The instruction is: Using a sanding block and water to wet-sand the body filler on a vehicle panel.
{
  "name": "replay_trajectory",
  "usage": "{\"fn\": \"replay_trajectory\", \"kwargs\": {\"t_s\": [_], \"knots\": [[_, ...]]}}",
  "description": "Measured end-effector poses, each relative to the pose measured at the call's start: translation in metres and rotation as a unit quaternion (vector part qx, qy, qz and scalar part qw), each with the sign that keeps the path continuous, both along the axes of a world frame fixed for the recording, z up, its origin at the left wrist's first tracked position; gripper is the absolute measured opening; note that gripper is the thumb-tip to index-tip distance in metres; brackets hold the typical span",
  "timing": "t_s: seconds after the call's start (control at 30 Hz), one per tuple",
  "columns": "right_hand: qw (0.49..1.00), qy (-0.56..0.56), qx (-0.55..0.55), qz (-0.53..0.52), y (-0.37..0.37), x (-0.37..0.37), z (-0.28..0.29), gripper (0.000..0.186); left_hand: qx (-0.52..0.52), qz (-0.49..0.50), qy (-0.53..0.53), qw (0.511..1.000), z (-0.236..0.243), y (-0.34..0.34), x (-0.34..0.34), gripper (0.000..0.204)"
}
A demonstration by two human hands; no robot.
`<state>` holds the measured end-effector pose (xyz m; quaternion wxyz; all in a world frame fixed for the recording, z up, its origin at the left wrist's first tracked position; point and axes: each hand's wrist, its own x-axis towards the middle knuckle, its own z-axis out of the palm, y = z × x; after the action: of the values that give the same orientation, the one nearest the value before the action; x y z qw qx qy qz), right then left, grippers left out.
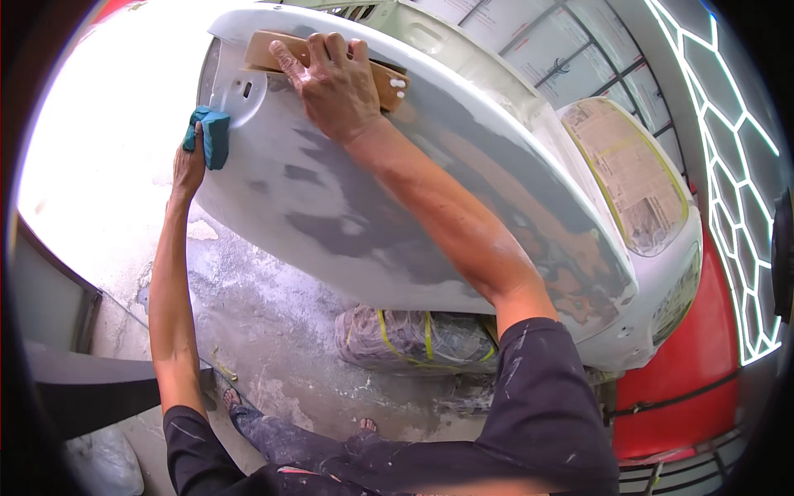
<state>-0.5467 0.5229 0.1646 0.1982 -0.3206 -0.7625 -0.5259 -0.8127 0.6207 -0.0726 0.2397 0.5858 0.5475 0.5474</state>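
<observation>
My right hand presses a long brown sanding block onto the upper end of a car body panel, fingers over the block's top. The panel is sanded in white, grey and brownish patches, with a rounded recess and a small slot near its left edge. At that edge, my left hand is closed round a teal, folded piece, either cloth or sponge. This piece is just below the recess, close to or against the panel; its contact is unclear.
A plastic-wrapped wheel with yellow tape sits under the panel. Newspaper and tape mask the car's windscreen at the right. Beyond it are a red surface and glowing hexagonal lights. A clear plastic bag lies at lower left.
</observation>
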Motion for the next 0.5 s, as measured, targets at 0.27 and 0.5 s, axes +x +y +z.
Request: {"fn": "replay_trajectory", "kwargs": {"t_s": [0.27, 0.5], "knots": [[0.991, -0.020, -0.035, -0.129, -0.226, 0.278, -0.010, 0.069, 0.010, 0.056, -0.030, 0.998, -0.005, 0.029, -0.029, 0.094], [0.990, -0.026, -0.029, -0.136, -0.193, 0.213, -0.008, 0.065, 0.025, 0.025, -0.016, 0.999, -0.016, 0.014, -0.003, 0.086]]}}
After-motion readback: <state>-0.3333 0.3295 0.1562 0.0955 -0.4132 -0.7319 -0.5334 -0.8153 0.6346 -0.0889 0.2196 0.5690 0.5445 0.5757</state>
